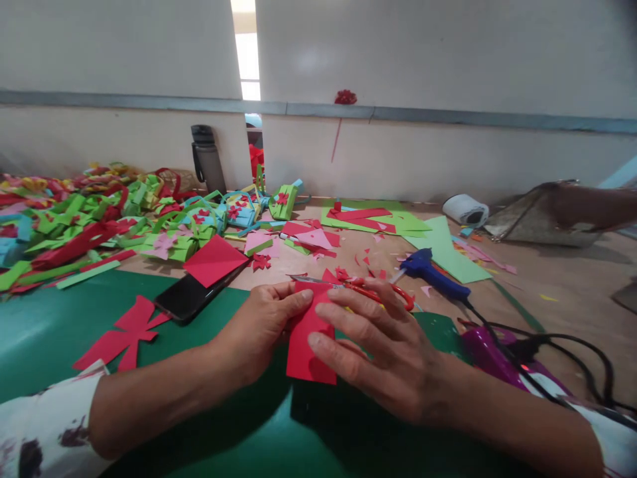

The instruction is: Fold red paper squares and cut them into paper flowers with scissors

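Between my two hands is a folded-looking rectangle of red paper (311, 355), raised a little above the green mat. My left hand (263, 318) pinches its upper left edge, thumb on the front face. The fingers of my right hand (383, 352) press on the paper's right side; its thumb is mostly hidden behind them. Scissors with orange-red handles (403, 299) lie just beyond the paper, partly covered by my right hand; whether my fingers touch them I cannot tell. A red flower-like paper cutout (130, 335) rests on the mat to the left.
A black phone (186, 297) carries a red paper square (216, 259). A blue glue gun (435, 275) with a cable lies at right, near a purple object (490, 352). Paper baskets (174, 239) heap up at left, before a dark bottle (208, 159). A bag (547, 216) stands far right.
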### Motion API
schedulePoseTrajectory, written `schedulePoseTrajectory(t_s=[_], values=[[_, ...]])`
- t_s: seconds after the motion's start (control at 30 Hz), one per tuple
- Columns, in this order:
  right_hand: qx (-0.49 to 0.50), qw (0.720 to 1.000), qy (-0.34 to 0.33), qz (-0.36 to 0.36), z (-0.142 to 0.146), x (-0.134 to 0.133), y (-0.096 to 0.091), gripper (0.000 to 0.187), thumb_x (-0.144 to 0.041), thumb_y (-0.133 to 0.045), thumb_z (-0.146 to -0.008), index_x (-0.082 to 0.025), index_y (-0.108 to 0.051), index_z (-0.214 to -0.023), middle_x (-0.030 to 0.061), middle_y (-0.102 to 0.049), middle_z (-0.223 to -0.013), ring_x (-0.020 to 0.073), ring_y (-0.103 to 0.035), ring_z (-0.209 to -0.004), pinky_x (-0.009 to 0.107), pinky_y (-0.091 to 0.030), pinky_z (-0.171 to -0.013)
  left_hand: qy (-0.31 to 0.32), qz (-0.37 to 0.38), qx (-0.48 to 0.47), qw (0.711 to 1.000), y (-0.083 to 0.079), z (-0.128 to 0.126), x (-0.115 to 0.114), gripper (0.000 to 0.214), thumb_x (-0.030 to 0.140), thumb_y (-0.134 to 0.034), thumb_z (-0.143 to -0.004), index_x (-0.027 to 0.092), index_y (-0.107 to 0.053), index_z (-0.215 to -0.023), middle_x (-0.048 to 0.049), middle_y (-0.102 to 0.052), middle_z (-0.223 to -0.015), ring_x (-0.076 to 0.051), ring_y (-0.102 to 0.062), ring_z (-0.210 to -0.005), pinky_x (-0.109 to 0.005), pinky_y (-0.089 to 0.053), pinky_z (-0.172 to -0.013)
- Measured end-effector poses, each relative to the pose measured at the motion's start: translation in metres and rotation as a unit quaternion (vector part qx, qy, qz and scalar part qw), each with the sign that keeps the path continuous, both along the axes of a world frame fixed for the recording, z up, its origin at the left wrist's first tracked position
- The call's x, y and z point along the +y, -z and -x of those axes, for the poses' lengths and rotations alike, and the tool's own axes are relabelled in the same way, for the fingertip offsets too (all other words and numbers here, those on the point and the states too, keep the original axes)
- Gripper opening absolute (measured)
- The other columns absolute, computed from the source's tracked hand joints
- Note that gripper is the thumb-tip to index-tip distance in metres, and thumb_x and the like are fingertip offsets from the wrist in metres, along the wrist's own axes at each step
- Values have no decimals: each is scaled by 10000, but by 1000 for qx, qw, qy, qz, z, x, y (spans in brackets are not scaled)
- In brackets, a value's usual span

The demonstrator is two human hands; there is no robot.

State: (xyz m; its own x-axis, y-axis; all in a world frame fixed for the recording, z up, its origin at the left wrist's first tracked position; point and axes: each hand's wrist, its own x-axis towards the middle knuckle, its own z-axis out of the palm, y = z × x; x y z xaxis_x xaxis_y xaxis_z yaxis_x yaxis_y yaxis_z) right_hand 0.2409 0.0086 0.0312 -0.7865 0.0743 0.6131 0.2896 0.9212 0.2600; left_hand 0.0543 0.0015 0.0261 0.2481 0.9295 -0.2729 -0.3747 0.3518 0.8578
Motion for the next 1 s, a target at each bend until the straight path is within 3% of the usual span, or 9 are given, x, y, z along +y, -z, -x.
schedulePoseTrajectory(t_s=[0.13,0.3,0.47,0.53,0.7,0.77,0.87,1.0], values=[[-18,999,-37,-23,4,-10,8,263,-141,-448,-898,-128,-691,-996,70,-717,-1089,245,-527,-1181,442,-268,-1096,29,24,-43,998,-1,-6,-8,153,243,-717,-722,118,-638,-762,-25,-633,-633,-109,-562,-530,-213,-417,-518],[-2,997,-73,-20,6,-15,11,310,-137,-403,-896,-118,-713,-903,80,-745,-1022,228,-622,-1035,398,-407,-992,33,4,-68,997,0,-10,-16,178,232,-738,-707,123,-607,-658,18,-572,-567,-64,-501,-480,-172,-377,-478],[47,996,-65,26,7,-22,10,320,-128,-368,-931,-90,-684,-901,104,-751,-913,222,-645,-941,364,-482,-847,82,-44,-68,993,2,-9,-20,110,203,-714,-731,123,-673,-795,-25,-638,-693,-109,-581,-647,-214,-453,-646],[67,993,-58,83,8,-25,9,250,-115,-412,-920,-105,-661,-901,98,-749,-855,208,-659,-857,346,-513,-773,87,-57,-48,993,2,-8,-20,152,217,-704,-741,129,-692,-865,-44,-665,-743,-133,-595,-690,-240,-461,-681],[207,932,-17,296,11,-25,6,84,-92,-624,-825,-168,-660,-818,26,-727,-675,140,-657,-593,235,-529,-601,85,-79,23,993,-2,-9,-19,95,219,-695,-741,135,-716,-779,-25,-667,-689,-130,-585,-662,-217,-452,-650],[229,909,19,347,11,-24,4,101,-91,-651,-804,-185,-685,-786,1,-732,-666,125,-653,-561,205,-511,-565,96,-86,47,990,-2,-9,-20,81,214,-692,-738,139,-721,-754,-21,-669,-693,-131,-585,-670,-211,-451,-651],[224,876,75,420,11,-23,1,119,-98,-651,-796,-187,-699,-734,-25,-715,-624,110,-627,-520,186,-480,-520,126,-98,89,983,-1,-8,-21,152,245,-676,-755,160,-736,-866,-33,-690,-794,-148,-595,-740,-223,-453,-689],[220,842,137,474,11,-23,-2,131,-102,-631,-781,-162,-681,-677,-21,-675,-570,114,-603,-502,194,-445,-484,145,-118,128,974,-3,-8,-22,218,317,-682,-752,184,-742,-914,-20,-680,-777,-139,-574,-719,-209,-433,-664]])
